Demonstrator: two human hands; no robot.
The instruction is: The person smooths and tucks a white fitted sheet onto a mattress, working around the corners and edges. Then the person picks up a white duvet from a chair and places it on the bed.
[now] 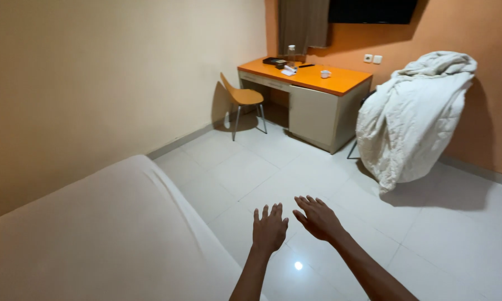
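White bare mattress (100,234), soft and bulky, lies just left of both empty hands.
Left hand (270,228) and right hand (319,217) hover open-fingered over floor tiles (429,245); its near edge looks the likeliest hold.

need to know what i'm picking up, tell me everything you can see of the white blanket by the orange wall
The white blanket is a thick, puffy, crumpled quilt, soft fabric by its look. It hangs bunched over something hidden beneath it, probably a chair, since thin dark legs show at its lower left. It stands beside the desk, and its lower end reaches the tiled floor. Neither hand touches it.
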